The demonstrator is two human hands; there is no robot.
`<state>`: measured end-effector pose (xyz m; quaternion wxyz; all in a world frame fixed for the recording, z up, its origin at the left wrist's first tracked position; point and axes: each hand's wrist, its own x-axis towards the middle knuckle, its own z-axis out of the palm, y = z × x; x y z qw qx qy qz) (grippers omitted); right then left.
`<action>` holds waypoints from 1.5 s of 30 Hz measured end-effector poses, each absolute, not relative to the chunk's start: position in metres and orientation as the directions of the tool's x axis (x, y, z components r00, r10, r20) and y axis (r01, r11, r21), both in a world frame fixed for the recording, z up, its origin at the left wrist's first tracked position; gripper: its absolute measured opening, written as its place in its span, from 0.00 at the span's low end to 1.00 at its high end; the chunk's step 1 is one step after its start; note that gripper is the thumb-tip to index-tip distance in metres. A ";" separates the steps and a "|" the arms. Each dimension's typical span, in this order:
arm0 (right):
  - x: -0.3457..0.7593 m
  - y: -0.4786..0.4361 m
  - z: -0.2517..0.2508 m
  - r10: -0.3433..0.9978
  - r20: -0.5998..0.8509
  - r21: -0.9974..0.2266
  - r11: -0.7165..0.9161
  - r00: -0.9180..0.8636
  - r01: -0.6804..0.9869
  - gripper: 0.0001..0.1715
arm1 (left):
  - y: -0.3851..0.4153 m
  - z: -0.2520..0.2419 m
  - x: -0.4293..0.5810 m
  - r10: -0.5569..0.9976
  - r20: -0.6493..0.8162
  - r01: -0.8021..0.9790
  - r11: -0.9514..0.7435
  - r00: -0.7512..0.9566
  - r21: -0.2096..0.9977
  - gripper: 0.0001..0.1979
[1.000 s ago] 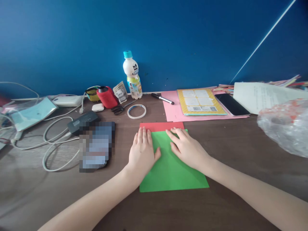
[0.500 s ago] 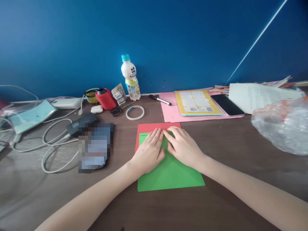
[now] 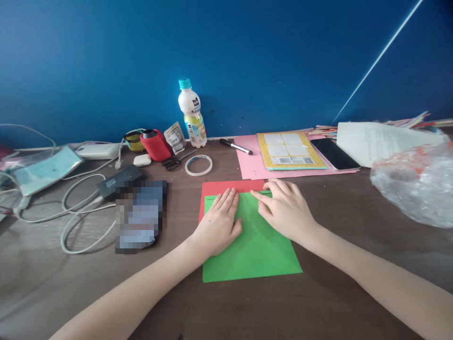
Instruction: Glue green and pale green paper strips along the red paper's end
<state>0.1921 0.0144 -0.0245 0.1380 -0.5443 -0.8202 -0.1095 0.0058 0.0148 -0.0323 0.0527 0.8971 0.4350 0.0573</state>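
Note:
A green sheet of paper [image 3: 251, 257] lies on top of a red sheet [image 3: 231, 186], whose far edge and left side show beyond it. A narrow strip is folded along the green sheet's far edge. My left hand [image 3: 221, 222] rests flat and open on the left part of the green sheet. On the far right part, my right hand [image 3: 286, 208] touches the folded edge with its index fingertip. Its thumb is apart from the index finger and its other fingers are bent, with nothing visible held.
Left of the sheets lies a blurred phone [image 3: 143, 217] beside looped cables [image 3: 67, 222]. Behind stand a tape roll [image 3: 187, 166], scissors [image 3: 171, 163], a bottle [image 3: 193, 113] and a marker [image 3: 236, 147]. To the right are a yellow packet [image 3: 286, 150], another phone [image 3: 334, 154] and crumpled plastic [image 3: 414, 189].
My right hand has slid to the right along the green sheet's far edge, away from my left hand. The left hand and both sheets stay in place.

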 end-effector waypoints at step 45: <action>0.187 0.070 0.000 0.881 -0.031 -0.645 0.343 -0.472 0.683 0.06 | 0.022 -0.013 0.000 0.803 0.313 0.846 -0.534 0.507 0.002 0.16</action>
